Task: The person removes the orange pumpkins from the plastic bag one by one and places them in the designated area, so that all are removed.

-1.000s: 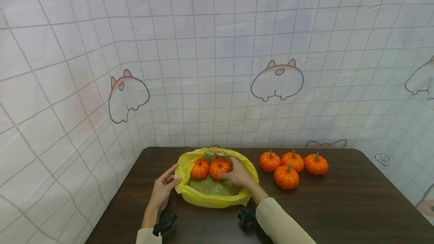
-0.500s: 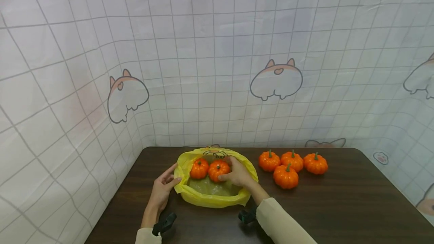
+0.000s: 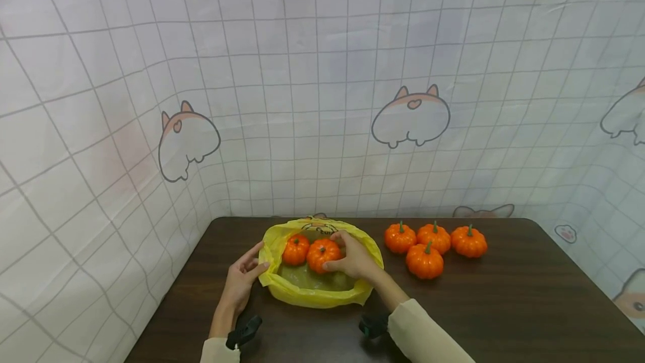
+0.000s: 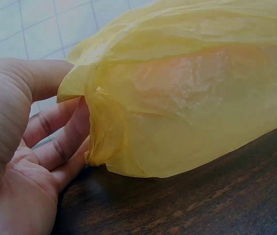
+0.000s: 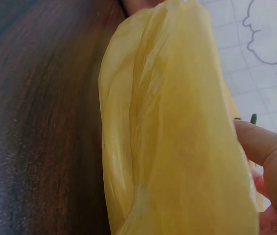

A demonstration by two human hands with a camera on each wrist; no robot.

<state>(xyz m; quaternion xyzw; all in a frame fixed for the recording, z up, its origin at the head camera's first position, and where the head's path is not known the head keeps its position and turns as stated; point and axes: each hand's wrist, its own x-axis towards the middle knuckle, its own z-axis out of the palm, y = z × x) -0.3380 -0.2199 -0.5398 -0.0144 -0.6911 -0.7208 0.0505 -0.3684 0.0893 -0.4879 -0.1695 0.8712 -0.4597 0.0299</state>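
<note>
In the head view, a yellow plastic bag [image 3: 322, 299] stands with its mouth wide and its rim folded outward. My left hand [image 3: 238, 284] holds the bag's left rim. The left wrist view shows that thumb at the rim, with the other fingers behind the bag wall [image 4: 177, 117]. My right hand [image 3: 356, 261] reaches over the bag's right side and grips a small orange pumpkin [image 3: 321, 255] within the mouth. Another small pumpkin [image 3: 295, 250] sits left of it in the bag. In the right wrist view the bag hides the gripped pumpkin, except for a green stem tip [image 5: 254, 118].
Several more small pumpkins [image 3: 425, 262] stand in a group on the dark wooden table [image 3: 504, 307], right of the bag. A white gridded cloth [image 3: 302, 99] with dog drawings hangs behind and beside the table.
My right hand has shifted the gripped pumpkin slightly left and toward me inside the bag. My left hand keeps its place on the rim.
</note>
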